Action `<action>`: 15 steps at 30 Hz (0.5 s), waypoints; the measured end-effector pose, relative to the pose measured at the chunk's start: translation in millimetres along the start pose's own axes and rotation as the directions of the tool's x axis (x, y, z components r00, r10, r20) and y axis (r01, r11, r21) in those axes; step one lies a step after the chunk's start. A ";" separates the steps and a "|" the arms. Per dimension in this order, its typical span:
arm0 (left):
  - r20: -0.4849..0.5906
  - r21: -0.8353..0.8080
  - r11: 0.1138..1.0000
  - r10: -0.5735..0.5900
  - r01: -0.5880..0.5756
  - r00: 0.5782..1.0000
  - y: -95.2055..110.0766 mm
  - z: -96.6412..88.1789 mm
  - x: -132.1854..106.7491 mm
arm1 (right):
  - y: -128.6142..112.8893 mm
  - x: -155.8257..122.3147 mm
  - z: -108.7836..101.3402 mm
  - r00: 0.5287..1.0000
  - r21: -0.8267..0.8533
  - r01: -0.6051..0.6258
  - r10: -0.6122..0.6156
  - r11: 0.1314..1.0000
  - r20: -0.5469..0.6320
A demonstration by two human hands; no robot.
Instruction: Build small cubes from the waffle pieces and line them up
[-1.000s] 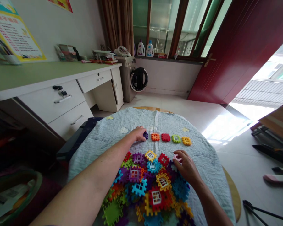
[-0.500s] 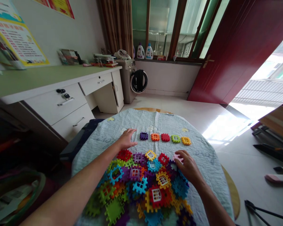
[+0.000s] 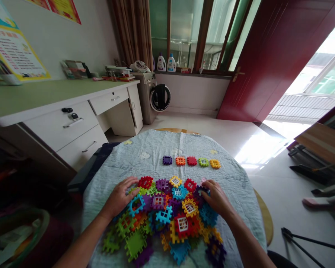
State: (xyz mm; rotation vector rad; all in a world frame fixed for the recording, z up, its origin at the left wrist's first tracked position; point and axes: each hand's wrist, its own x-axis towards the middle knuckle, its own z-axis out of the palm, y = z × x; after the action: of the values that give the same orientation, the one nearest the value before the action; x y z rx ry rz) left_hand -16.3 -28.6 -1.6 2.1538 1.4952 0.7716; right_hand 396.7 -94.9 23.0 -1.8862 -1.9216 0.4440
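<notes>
**Item 1:** L hand [image 3: 118,198], palm down. L fingers [image 3: 132,181] spread, relaxed, released, resting at left edge of pile.

**Item 2:** R hand [image 3: 216,198], on right side of pile. R fingers [image 3: 209,188] curved over blocks, just beside pink block [image 3: 203,181]; cannot tell if grasping anything.

**Item 3:** pile of plastic waffle blocks [image 3: 162,219], mixed colours, overlapping, between both hands, near part of table.

**Item 4:** row of 5 blocks [image 3: 191,161], far of pile & apart from it; L to R: purple, orange, red, green, yellow.

**Item 5:** pale blue quilt [image 3: 234,186] on round wooden table [image 3: 264,212], under pile & row.

**Misc:** white desk w/ green top [image 3: 44,98], far L; washing machine [image 3: 146,93], beyond desk; 2 detergent bottles [image 3: 166,63] on windowsill; dark red door [image 3: 257,59], far R.
</notes>
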 end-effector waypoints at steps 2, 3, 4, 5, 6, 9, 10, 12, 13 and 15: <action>-0.006 -0.039 0.999 -0.009 0.009 1.000 -1.4 -0.5 1.1 | -3.8 -0.6 -0.9 1.000 0.004 0.010 -0.010 1.000 0.011; -0.008 -0.058 0.998 -0.017 0.017 1.000 -2.1 -1.2 1.1 | -5.2 -0.6 -0.8 1.000 0.004 0.013 -0.013 1.000 0.015; -0.010 -0.075 0.997 -0.027 0.027 1.000 -2.7 -1.9 0.7 | -6.3 -0.5 -0.5 1.000 0.003 0.016 -0.016 1.000 0.019; -0.013 -0.091 0.995 -0.041 0.039 0.999 -3.2 -2.6 0.2 | -7.2 -0.3 0.2 1.000 0.002 0.019 -0.019 1.000 0.023; -0.017 -0.103 0.993 -0.055 0.053 0.998 -3.6 -3.1 -0.4 | -7.9 -0.1 1.0 0.999 0.002 0.021 -0.021 1.000 0.024; -0.031 -0.130 0.988 -0.092 0.087 0.995 -4.5 -3.3 -1.5 | -9.3 0.4 3.8 0.999 0.023 0.042 -0.043 0.999 0.021; -0.037 -0.135 0.986 -0.100 0.094 0.994 -4.7 -3.1 -1.6 | -9.7 0.4 4.6 0.998 0.038 0.057 -0.058 0.998 0.019; -0.047 -0.141 0.985 -0.105 0.097 0.993 -4.6 -2.4 -1.6 | -10.5 0.5 5.7 0.995 0.074 0.095 -0.096 0.993 0.014; -0.052 -0.141 0.985 -0.105 0.097 0.993 -4.3 -2.1 -1.6 | -10.8 0.5 6.0 0.994 0.093 0.110 -0.112 0.990 0.012; -0.061 -0.140 0.985 -0.105 0.096 0.993 -3.2 -1.7 -1.7 | -10.9 0.9 6.0 0.993 0.130 0.119 -0.121 0.984 0.006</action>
State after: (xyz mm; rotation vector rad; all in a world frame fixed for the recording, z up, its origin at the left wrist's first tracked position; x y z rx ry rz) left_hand -20.1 -29.1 -2.5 1.9540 1.5253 0.8934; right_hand 384.3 -94.0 23.2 -1.6803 -1.9531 0.5319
